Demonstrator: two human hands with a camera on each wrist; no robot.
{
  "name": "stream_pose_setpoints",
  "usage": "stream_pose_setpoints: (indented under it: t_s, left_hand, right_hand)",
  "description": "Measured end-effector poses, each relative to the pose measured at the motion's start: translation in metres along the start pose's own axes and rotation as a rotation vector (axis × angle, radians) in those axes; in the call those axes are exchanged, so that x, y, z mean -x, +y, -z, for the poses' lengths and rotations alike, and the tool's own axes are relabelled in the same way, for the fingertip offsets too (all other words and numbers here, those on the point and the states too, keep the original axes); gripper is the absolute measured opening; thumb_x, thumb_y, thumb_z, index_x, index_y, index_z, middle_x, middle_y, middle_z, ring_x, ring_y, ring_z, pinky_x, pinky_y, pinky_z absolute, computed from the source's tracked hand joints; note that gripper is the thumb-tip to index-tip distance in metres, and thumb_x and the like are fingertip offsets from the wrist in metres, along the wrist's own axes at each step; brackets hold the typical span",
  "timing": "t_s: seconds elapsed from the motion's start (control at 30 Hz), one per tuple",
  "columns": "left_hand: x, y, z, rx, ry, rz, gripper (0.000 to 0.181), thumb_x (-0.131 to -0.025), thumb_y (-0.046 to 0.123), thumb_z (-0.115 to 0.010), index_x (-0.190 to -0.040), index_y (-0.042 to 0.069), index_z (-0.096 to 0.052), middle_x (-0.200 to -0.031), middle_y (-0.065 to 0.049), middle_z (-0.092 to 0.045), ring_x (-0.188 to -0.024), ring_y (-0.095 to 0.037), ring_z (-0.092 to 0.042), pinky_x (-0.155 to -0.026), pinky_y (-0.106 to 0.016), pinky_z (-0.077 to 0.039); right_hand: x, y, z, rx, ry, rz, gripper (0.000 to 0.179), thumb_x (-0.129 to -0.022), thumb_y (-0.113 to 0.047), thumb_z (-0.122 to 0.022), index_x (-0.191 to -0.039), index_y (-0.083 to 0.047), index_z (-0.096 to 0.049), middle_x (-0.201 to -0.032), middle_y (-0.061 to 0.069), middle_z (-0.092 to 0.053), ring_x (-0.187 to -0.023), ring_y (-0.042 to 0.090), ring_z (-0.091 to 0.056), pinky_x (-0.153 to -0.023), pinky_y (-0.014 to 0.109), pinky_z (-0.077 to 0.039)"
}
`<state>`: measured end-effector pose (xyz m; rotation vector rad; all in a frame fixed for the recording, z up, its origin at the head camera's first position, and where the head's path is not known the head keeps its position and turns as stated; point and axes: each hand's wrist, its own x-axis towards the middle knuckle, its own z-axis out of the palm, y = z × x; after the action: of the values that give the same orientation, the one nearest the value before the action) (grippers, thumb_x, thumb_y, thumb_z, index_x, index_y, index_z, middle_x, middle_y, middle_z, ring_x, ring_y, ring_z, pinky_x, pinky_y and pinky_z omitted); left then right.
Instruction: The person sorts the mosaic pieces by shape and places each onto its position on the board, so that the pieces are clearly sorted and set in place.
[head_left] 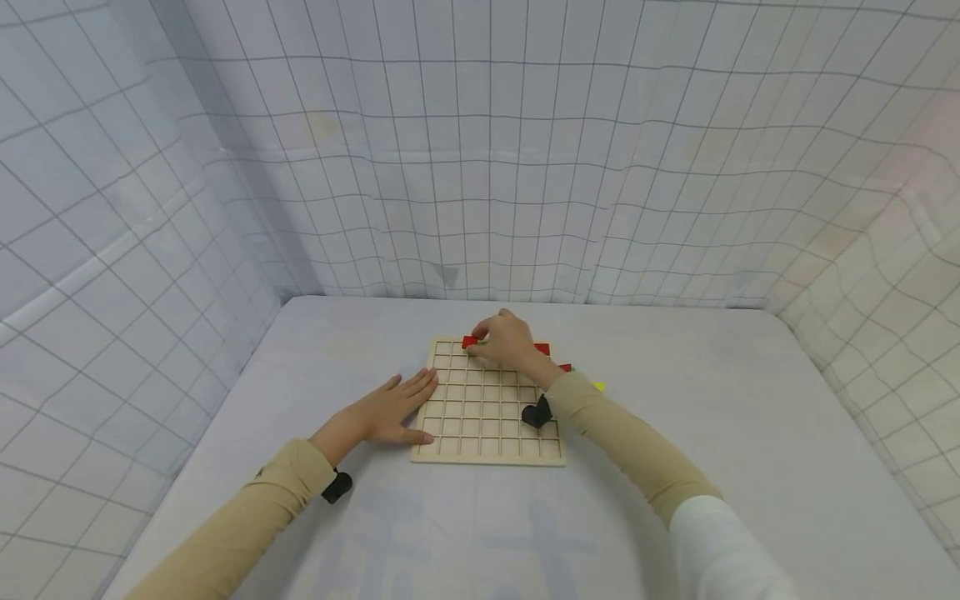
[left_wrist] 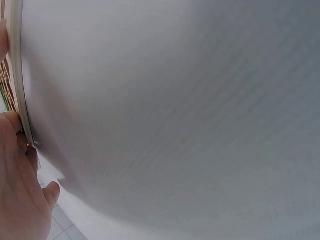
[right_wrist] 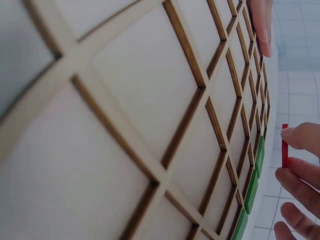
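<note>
A pale wooden grid board (head_left: pixel 487 459) lies flat on the table. Over its far row, my right hand (head_left: pixel 506 340) pinches a thin red tile (head_left: pixel 469 342) between thumb and fingertip. The right wrist view shows that tile (right_wrist: pixel 285 146) edge-on, apart from the board, with the other fingers loosely bent. Along the far row sit several green tiles (right_wrist: pixel 252 192), mostly hidden by the hand in the head view. My left hand (head_left: pixel 392 412) rests on the board's left edge with its fingers spread. In the left wrist view, its fingers (left_wrist: pixel 11 120) touch that edge.
Red tiles (head_left: pixel 542 348) show beside the right wrist near the board's far right corner, and a yellow piece (head_left: pixel 599 386) lies further right, partly behind the sleeve. A white cloth (head_left: pixel 750 400) covers the table. Grid-patterned curtains (head_left: pixel 517 167) hang behind and at both sides.
</note>
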<state>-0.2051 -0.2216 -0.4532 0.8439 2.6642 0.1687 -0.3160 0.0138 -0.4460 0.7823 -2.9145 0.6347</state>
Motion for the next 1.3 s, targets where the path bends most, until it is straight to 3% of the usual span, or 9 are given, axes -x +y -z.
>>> stream_pose_setpoints:
  t_s: [0.33, 0.8, 1.3]
  left_hand:
    - [-0.001, 0.001, 0.001, -0.003, -0.006, 0.005, 0.098, -0.088, 0.064, -0.052, -0.154, 0.004, -0.01, -0.162, -0.013, -0.005, -0.15, -0.03, -0.009, -0.119, -0.058, -0.011]
    - [-0.001, -0.001, -0.001, -0.014, -0.001, 0.007, 0.099, -0.088, 0.066, -0.051, -0.155, 0.004, -0.011, -0.163, -0.012, -0.005, -0.151, -0.029, -0.008, -0.119, -0.057, -0.011]
    - [-0.001, -0.002, -0.001, -0.028, -0.004, 0.004, 0.099, -0.088, 0.066, -0.05, -0.155, 0.004, -0.01, -0.163, -0.012, -0.004, -0.151, -0.029, -0.008, -0.119, -0.057, -0.012]
  right_hand:
    - [-0.007, -0.003, -0.009, -0.005, -0.024, -0.01, 0.032, -0.085, -0.04, -0.072, -0.105, -0.015, -0.076, -0.099, 0.0, -0.071, -0.099, 0.019, -0.059, -0.079, 0.033, -0.053]
    - [-0.01, -0.008, -0.012, 0.064, -0.05, -0.01, 0.029, -0.087, -0.04, -0.07, -0.105, -0.019, -0.076, -0.101, 0.0, -0.071, -0.096, 0.019, -0.058, -0.074, 0.032, -0.053]
    - [-0.015, -0.01, -0.016, 0.038, -0.078, -0.037, 0.031, -0.084, -0.041, -0.073, -0.105, -0.019, -0.076, -0.1, -0.002, -0.071, -0.094, 0.016, -0.055, -0.072, 0.03, -0.052]
